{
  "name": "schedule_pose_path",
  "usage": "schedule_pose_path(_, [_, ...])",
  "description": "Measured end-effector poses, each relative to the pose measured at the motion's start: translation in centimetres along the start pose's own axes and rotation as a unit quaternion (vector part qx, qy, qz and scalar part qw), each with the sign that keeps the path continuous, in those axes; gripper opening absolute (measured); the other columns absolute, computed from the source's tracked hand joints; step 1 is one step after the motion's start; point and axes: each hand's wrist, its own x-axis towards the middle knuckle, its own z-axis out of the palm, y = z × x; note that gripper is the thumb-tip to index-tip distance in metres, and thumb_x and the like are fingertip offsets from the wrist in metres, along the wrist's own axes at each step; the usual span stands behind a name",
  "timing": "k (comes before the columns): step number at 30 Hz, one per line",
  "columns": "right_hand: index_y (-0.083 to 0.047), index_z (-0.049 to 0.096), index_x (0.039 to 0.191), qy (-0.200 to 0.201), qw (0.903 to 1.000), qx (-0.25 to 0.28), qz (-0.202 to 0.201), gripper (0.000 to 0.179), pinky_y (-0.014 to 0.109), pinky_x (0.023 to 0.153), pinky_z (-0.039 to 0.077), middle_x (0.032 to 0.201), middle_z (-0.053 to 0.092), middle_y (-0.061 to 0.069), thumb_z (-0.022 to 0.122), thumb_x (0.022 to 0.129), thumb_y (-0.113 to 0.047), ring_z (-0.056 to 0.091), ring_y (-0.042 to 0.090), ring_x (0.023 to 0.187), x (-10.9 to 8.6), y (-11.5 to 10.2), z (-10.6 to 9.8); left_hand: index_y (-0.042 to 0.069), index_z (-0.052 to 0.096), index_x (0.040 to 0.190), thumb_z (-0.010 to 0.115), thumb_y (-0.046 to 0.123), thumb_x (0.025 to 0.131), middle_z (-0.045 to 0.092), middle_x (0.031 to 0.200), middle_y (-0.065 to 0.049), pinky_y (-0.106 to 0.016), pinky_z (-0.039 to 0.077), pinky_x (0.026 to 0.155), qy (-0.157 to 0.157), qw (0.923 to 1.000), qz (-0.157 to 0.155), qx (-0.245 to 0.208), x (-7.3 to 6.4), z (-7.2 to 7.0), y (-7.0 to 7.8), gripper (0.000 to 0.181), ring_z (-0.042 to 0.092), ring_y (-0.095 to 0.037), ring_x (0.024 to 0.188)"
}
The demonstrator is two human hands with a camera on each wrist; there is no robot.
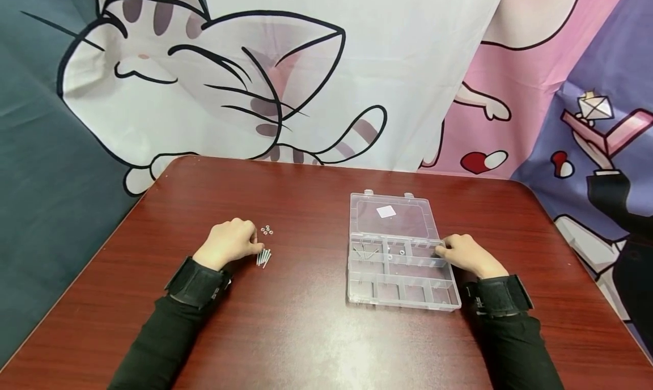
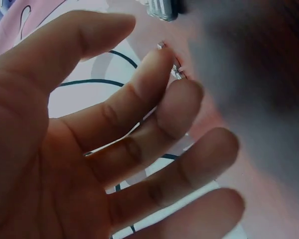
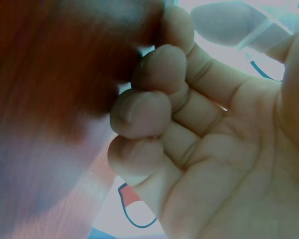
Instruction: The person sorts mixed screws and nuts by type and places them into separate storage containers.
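My left hand (image 1: 229, 244) hovers at a small pile of silver screws (image 1: 264, 257) on the table, fingertips right at its upper left edge. In the left wrist view its fingers are loosely bent, thumb apart, with nothing between them. Several small nuts (image 1: 267, 230) lie just beyond the screws. My right hand (image 1: 466, 254) grips the right side wall of a clear plastic compartment box (image 1: 403, 278), thumb over the wall and the other fingers curled outside it. Part of the box shows between thumb and fingers in the right wrist view.
The box's lid (image 1: 395, 217) lies folded back, with a white label (image 1: 386, 211) on it. A few screws (image 1: 366, 251) sit in the back left compartment, and a few nuts (image 1: 402, 252) in the one beside it. Behind the brown table (image 1: 296, 322) hangs a printed cat curtain (image 1: 408, 67).
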Motion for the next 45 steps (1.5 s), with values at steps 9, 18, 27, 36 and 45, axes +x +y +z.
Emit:
schedule_pose_path(9, [-0.008,0.063,0.069,-0.002,1.0,0.0,0.004,0.021,0.031,0.055,0.032,0.061,0.045,-0.002,0.052,0.085,-0.016,0.041,0.015,0.059,0.0,0.0,-0.1,0.018,0.046,0.049,0.063,0.024,0.075,0.029,0.051,0.007,-0.031,0.029,0.046,-0.04,0.9991,-0.01,-0.005,-0.1,0.4,-0.2,0.032,0.034,-0.012,0.049])
schedule_pose_path(18, [-0.008,0.061,0.067,0.0,1.0,-0.001,0.003,0.021,0.03,0.055,0.032,0.061,0.044,-0.002,0.052,0.085,-0.017,0.041,0.015,0.059,0.2,0.0,-0.3,0.019,0.038,0.047,0.061,0.02,0.076,0.022,0.049,0.008,-0.029,0.025,0.045,-0.054,0.9983,-0.011,-0.018,-0.1,0.0,-0.2,0.037,0.027,-0.011,0.047])
schedule_pose_path(27, [-0.009,0.054,0.063,0.001,1.0,-0.004,0.001,0.024,0.031,0.056,0.031,0.06,0.041,-0.002,0.051,0.086,-0.017,0.039,0.015,0.058,0.1,0.0,-0.3,0.014,0.054,0.054,0.063,0.023,0.077,0.039,0.051,0.005,-0.031,0.032,0.048,-0.119,0.9916,-0.041,-0.031,-0.7,-0.8,-0.3,0.026,0.039,-0.013,0.048])
schedule_pose_path(36, [-0.011,0.049,0.061,-0.003,1.0,0.001,0.002,0.026,0.03,0.055,0.03,0.058,0.039,-0.003,0.051,0.086,-0.017,0.038,0.014,0.056,0.0,0.0,-0.2,0.012,0.056,0.057,0.064,0.018,0.071,0.052,0.059,-0.002,-0.034,0.036,0.049,-0.13,0.9893,-0.059,-0.027,-0.8,-0.4,0.1,0.017,0.047,-0.018,0.053])
schedule_pose_path(45, [-0.01,0.056,0.063,-0.001,1.0,-0.004,-0.001,0.024,0.03,0.055,0.031,0.059,0.042,-0.003,0.051,0.086,-0.017,0.039,0.014,0.057,0.2,0.1,-0.1,0.01,0.053,0.061,0.065,0.021,0.072,0.05,0.064,-0.005,-0.038,0.039,0.054,-0.13,0.9896,-0.061,-0.006,-0.5,-0.2,0.1,0.02,0.048,-0.021,0.058])
